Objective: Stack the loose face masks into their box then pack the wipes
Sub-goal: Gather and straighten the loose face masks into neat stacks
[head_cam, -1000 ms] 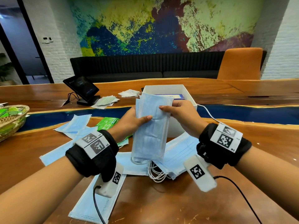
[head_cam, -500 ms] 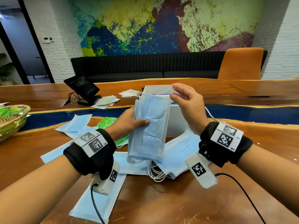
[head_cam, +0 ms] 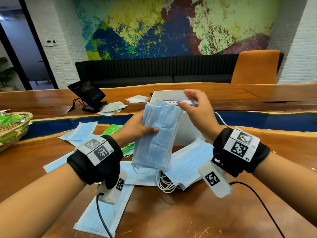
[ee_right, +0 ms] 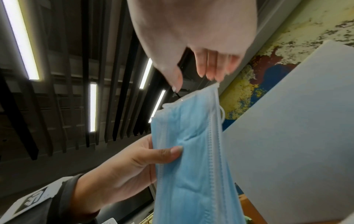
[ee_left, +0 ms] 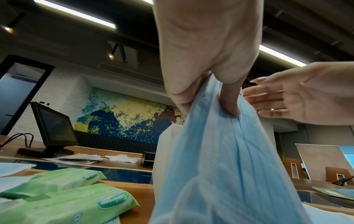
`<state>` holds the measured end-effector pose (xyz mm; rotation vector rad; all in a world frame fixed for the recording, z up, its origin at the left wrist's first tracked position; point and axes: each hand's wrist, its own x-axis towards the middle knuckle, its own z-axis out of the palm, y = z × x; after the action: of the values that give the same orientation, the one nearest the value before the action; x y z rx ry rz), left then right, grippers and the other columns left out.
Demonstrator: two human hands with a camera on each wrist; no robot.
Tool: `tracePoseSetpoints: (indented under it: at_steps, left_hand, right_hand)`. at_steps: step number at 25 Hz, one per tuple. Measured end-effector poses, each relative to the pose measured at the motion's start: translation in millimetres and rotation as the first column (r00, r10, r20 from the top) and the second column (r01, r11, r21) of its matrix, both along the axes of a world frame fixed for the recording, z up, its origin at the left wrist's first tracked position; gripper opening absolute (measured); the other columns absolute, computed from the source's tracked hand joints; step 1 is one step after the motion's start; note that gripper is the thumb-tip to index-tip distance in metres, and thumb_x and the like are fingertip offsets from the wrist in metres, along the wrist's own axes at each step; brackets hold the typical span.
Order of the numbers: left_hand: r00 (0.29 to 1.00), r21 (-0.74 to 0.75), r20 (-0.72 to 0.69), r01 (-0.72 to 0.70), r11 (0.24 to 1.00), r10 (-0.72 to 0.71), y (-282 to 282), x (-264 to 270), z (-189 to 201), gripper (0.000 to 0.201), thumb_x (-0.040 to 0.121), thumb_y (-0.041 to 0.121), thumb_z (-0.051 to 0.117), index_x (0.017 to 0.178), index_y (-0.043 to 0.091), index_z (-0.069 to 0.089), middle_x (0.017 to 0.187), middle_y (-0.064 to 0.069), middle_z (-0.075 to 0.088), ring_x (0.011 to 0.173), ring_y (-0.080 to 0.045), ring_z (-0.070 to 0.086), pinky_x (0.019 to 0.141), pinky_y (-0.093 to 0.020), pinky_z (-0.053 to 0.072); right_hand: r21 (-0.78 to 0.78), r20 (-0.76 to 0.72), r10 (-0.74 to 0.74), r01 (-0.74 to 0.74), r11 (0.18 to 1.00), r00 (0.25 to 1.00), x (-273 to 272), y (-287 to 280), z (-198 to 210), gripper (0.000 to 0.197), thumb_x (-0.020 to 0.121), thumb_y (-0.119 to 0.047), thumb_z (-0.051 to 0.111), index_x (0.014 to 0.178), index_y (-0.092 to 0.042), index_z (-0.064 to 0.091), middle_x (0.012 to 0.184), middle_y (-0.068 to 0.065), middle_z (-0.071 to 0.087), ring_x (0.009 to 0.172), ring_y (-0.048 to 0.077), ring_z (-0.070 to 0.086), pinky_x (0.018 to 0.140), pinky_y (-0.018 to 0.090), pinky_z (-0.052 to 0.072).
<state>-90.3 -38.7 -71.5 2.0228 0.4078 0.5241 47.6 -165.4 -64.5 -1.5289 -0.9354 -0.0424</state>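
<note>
My left hand (head_cam: 137, 127) grips a stack of blue face masks (head_cam: 159, 134) upright in front of the white mask box (head_cam: 169, 93); thumb on the front, fingers behind. In the left wrist view the left hand (ee_left: 208, 91) pinches the masks (ee_left: 220, 151). My right hand (head_cam: 193, 107) hovers open just above the stack's top edge, over the box's near wall. The right wrist view shows its fingertips (ee_right: 210, 72) close to the top corner of the masks (ee_right: 191, 151). Loose masks (head_cam: 188, 162) lie on the table below. Green wipes packs (ee_left: 67, 204) lie left of the box.
More loose masks (head_cam: 103, 217) lie under my left wrist and at the left (head_cam: 82, 131). A wicker basket (head_cam: 13, 127) sits at the far left edge, and a tablet on a stand (head_cam: 87, 95) with papers beside it behind the blue strip.
My right hand has let go of the top of the stack, lifted and spread its fingers. The left hand keeps the stack, now a little lower and more tilted.
</note>
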Motion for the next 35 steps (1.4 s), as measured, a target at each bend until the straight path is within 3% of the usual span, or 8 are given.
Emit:
tracePoseSetpoints:
  at_steps: [5,9,12,17,20,24,29,35]
  left_hand:
    - [1.000,0.057,-0.001,0.025,0.998,-0.025,-6,4,2,0.037,0.082,0.013,0.068,0.113,0.021,0.052,0.107,0.003,0.063,0.096,-0.013,0.063,0.084,-0.030,0.055]
    - [0.998,-0.054,0.060,0.011,0.999,-0.007,-3,4,-2,0.031,0.085,0.017,0.064,0.113,0.019,0.052,0.101,0.006,0.063,0.087,-0.006,0.063,0.070,-0.019,0.056]
    - [0.988,-0.224,0.138,-0.038,0.974,0.070,4,3,-1,0.031,0.092,0.022,0.054,0.123,0.015,0.049,0.111,-0.003,0.063,0.093,-0.015,0.064,0.073,-0.025,0.057]
    - [0.966,-0.139,0.177,-0.164,0.977,0.188,12,5,2,0.026,0.094,0.018,0.052,0.119,0.013,0.051,0.106,0.000,0.062,0.099,-0.018,0.060,0.076,-0.025,0.050]
    - [0.929,-0.093,0.207,-0.294,0.951,0.308,15,7,2,0.041,0.090,0.013,0.059,0.125,0.009,0.039,0.119,-0.008,0.056,0.107,-0.020,0.056,0.087,-0.034,0.052]
    - [0.915,0.041,0.258,-0.331,0.943,0.310,19,6,1,0.069,0.086,0.007,0.063,0.135,0.021,0.017,0.138,-0.005,0.039,0.120,-0.022,0.050,0.099,-0.041,0.047]
    - [0.933,0.208,0.216,-0.333,0.920,0.288,12,3,5,0.039,0.092,0.000,0.050,0.123,0.019,0.035,0.115,-0.002,0.046,0.099,-0.017,0.051,0.068,-0.016,0.046]
    - [0.948,0.109,0.215,-0.263,0.959,0.236,3,5,10,0.027,0.092,-0.003,0.035,0.102,0.018,0.047,0.104,0.001,0.050,0.093,-0.010,0.048,0.073,-0.027,0.041]
  right_hand:
    - [-0.214,-0.094,0.214,-0.230,0.949,0.972,-2,-1,-7,0.040,0.083,-0.020,0.069,0.119,-0.016,0.052,0.111,0.001,0.057,0.103,0.015,0.056,0.072,0.014,0.052]
    - [-0.130,-0.027,0.084,-0.087,0.988,0.996,0,0,-6,0.027,0.078,-0.012,0.074,0.095,-0.011,0.054,0.092,0.004,0.059,0.084,0.017,0.058,0.068,0.023,0.051]
    - [-0.121,-0.027,0.029,-0.032,0.992,0.999,3,-3,-2,0.027,0.077,-0.014,0.075,0.091,-0.008,0.052,0.093,0.005,0.061,0.080,0.015,0.057,0.063,0.020,0.047]
    - [-0.054,0.007,0.044,-0.044,0.998,0.999,3,-7,-2,0.015,0.084,-0.010,0.068,0.083,-0.012,0.053,0.089,0.005,0.063,0.077,0.012,0.058,0.058,0.014,0.048]
    - [0.006,-0.014,0.129,-0.129,0.992,0.992,0,-7,-2,0.018,0.087,-0.006,0.063,0.088,-0.022,0.054,0.097,0.006,0.065,0.087,0.019,0.063,0.063,0.022,0.056]
    - [0.024,0.000,0.164,-0.164,0.986,0.986,-1,-7,0,0.013,0.087,-0.006,0.062,0.085,-0.018,0.057,0.084,-0.003,0.061,0.078,0.009,0.059,0.062,0.015,0.053]
    - [0.024,-0.033,0.182,-0.181,0.983,0.983,0,-6,-2,0.005,0.087,-0.002,0.061,0.088,-0.006,0.064,0.076,-0.001,0.060,0.069,0.006,0.054,0.061,0.014,0.046]
    - [0.037,-0.080,0.233,-0.231,0.972,0.969,-5,-5,0,0.007,0.088,-0.001,0.059,0.089,-0.006,0.065,0.074,-0.003,0.061,0.060,-0.005,0.057,0.057,0.008,0.047]
